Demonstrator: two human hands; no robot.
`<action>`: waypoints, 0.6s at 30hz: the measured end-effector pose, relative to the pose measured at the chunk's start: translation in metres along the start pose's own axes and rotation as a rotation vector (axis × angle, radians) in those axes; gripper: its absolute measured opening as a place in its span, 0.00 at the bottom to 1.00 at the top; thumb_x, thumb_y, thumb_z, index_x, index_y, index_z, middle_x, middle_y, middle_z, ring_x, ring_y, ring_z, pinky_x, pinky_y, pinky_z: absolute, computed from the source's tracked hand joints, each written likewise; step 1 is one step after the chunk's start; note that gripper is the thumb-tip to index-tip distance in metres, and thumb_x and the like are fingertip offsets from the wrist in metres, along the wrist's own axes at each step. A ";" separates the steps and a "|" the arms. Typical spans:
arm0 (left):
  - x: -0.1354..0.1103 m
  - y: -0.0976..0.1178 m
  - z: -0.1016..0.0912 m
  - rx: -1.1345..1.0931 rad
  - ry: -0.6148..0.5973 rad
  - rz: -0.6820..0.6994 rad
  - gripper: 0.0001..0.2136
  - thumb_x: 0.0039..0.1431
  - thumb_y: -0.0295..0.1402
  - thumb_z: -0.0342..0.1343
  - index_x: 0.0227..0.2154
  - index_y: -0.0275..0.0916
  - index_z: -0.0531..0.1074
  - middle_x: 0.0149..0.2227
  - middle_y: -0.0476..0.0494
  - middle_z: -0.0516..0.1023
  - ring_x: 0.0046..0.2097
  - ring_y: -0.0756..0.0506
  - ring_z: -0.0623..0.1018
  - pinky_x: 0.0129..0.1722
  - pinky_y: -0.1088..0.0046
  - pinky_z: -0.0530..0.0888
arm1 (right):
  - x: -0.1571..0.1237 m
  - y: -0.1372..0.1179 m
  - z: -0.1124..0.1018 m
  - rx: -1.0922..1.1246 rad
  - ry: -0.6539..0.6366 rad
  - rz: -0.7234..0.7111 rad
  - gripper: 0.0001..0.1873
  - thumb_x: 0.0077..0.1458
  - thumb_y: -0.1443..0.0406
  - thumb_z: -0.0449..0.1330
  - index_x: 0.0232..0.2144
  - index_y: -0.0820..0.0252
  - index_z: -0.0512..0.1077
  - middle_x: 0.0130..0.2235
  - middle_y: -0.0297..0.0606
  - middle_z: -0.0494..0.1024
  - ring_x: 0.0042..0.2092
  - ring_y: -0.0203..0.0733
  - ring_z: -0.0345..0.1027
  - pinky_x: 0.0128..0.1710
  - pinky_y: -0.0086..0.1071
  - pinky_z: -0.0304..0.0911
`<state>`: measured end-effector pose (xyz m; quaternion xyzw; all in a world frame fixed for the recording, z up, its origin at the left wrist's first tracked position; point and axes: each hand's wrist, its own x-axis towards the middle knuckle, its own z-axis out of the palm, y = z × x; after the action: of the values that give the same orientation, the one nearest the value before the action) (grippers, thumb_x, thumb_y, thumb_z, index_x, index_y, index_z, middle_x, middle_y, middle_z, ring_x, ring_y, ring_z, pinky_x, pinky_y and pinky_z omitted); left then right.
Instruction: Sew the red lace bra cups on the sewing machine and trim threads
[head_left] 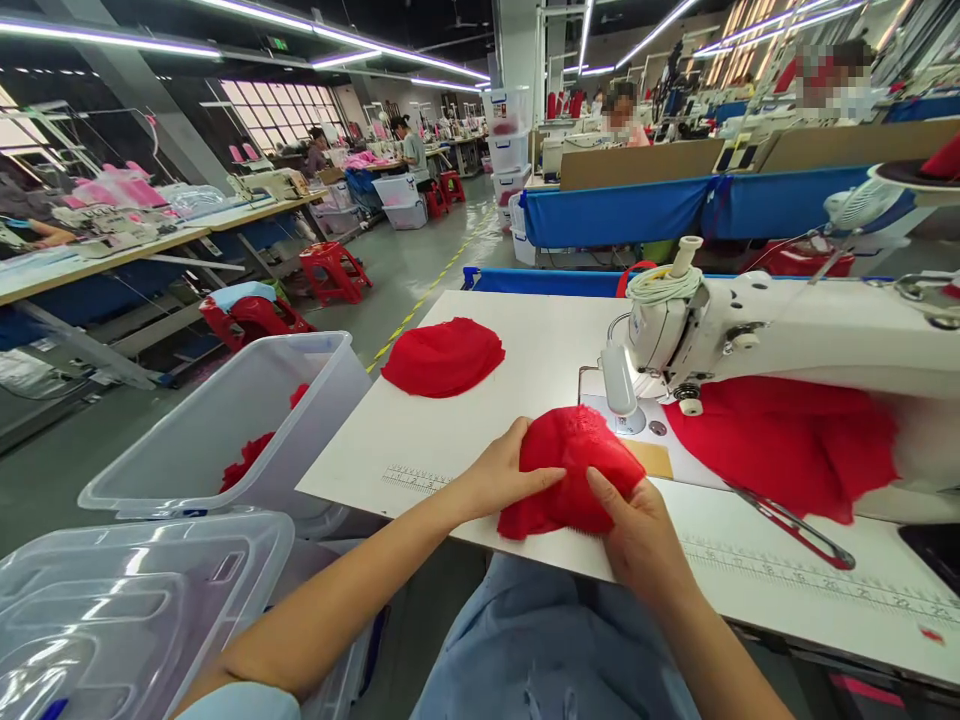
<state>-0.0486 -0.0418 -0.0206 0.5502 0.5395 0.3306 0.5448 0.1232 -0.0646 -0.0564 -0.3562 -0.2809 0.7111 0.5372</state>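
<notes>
Between both hands, at the front edge of the white sewing table (pixel 352 455), is a red piece of fabric (pixel 566 455). My left hand (pixel 502 475) grips its left side, thumb on top and fingers underneath. On the right side my right hand (pixel 637 530) pinches the same piece, thumb on top. Just beyond it stands the white sewing machine (pixel 787 330), whose needle area is partly hidden by a white lamp. Another red fabric piece (pixel 444 357) lies at the far left of the table. More red fabric (pixel 787 440) rests under the machine arm.
Thread snips (pixel 799 525) lie right of my right hand, and a dark phone-like object (pixel 934 555) sits at the right edge. A clear plastic bin (pixel 217 420) with red pieces stands left of the table. A lidded box (pixel 135 600) is nearer. Co-workers sit farther back.
</notes>
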 end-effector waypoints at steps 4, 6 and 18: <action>-0.003 0.003 -0.003 0.157 0.111 0.071 0.19 0.47 0.31 0.63 0.45 0.41 0.71 0.46 0.41 0.75 0.49 0.37 0.73 0.45 0.65 0.71 | 0.001 -0.005 -0.007 -0.044 0.036 -0.015 0.15 0.44 0.56 0.71 0.35 0.54 0.78 0.37 0.37 0.82 0.43 0.50 0.75 0.44 0.43 0.70; -0.003 0.008 -0.004 0.125 0.177 0.183 0.23 0.48 0.30 0.63 0.50 0.42 0.71 0.55 0.39 0.70 0.57 0.37 0.68 0.53 0.66 0.67 | -0.001 -0.009 -0.010 -0.052 -0.038 0.038 0.17 0.42 0.57 0.72 0.36 0.54 0.78 0.36 0.36 0.82 0.41 0.49 0.75 0.42 0.41 0.70; 0.019 0.019 -0.002 -0.244 -0.230 -0.065 0.13 0.44 0.38 0.69 0.25 0.35 0.74 0.25 0.49 0.73 0.28 0.52 0.70 0.30 0.76 0.65 | -0.003 -0.032 -0.007 -0.089 -0.189 0.176 0.19 0.49 0.55 0.68 0.42 0.53 0.75 0.34 0.35 0.82 0.31 0.40 0.75 0.30 0.31 0.68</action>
<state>-0.0423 -0.0203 -0.0060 0.4964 0.4470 0.3109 0.6761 0.1470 -0.0585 -0.0350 -0.3343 -0.3292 0.7727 0.4275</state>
